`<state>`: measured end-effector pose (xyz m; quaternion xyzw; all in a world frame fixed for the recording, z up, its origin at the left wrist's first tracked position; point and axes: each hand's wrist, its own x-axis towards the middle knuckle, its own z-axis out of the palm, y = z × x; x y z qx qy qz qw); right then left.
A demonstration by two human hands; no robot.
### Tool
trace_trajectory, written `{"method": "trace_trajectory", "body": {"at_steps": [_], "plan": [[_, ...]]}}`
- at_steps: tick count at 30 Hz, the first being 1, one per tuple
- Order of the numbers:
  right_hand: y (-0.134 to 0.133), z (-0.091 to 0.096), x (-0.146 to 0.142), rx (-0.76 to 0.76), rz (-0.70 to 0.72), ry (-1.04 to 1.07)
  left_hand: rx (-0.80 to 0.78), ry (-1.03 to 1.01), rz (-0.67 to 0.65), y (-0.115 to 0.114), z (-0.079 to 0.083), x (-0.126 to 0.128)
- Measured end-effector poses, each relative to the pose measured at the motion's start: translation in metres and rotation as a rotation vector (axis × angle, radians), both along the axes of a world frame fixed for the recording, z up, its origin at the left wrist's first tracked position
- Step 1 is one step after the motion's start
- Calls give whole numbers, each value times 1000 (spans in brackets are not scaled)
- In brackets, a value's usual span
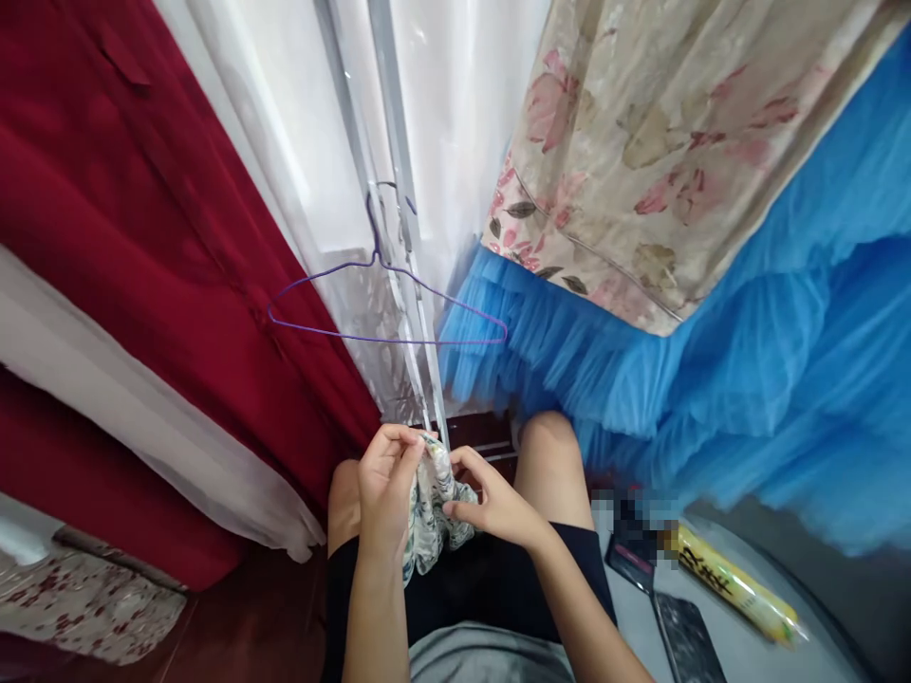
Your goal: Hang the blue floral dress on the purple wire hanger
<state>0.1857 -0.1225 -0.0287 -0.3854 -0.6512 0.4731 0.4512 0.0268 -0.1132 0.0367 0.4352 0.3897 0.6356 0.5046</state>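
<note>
Now: I see both hands working a small floral cloth over the lap.
Left hand: fingers closed on the cloth's top edge.
Right hand: fingers pinching its side.
Hanger: purple wire, bare, hanging above, apart from the cloth.
Step, I judge: gathering the cloth; next calls for a steady two-handed grip.

Both bare forearms rise from the near edge and meet at centre. The left hand stands upright on a straight wrist, back toward the camera, fingers curled over and pinched shut. Just to its right, the right hand angles leftward, thumb and fingers closed together in a pinch.
</note>
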Motion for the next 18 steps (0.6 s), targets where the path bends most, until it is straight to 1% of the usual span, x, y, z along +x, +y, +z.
{"method": "trace_trajectory", "body": {"at_steps": [2, 4, 5, 6, 7, 10, 11, 12, 13, 14, 16, 18], "plan": [[-4, 17, -3, -13, 107, 25, 0, 94, -35, 0, 1, 9], [-8, 23, -6, -103, 149, 94, 32, 220, -21, 4, -5, 12], [-10, 24, -7, -152, 158, 144, 51, 295, -26, 7, -11, 12], [-12, 23, -7, -193, 169, 194, 59, 361, -68, 9, -19, 11], [-14, 22, -5, -222, 187, 237, 42, 406, -146, 10, -30, 9], [-17, 23, 10, -287, 229, 298, -135, 415, -394, 1, -71, 3], [-18, 26, 18, -305, 219, 300, -175, 445, -401, -5, -85, 1], [-17, 29, 28, -323, 200, 298, -177, 520, -428, -11, -97, -2], [-16, 33, 38, -340, 181, 296, -156, 613, -456, -16, -106, -5], [-14, 38, 48, -354, 168, 290, -121, 709, -496, -21, -113, -8], [-6, 47, 68, -369, 159, 256, -45, 851, -556, -24, -116, -17], [3, 56, 85, -363, 157, 209, 11, 928, -552, -20, -109, -31]]}}
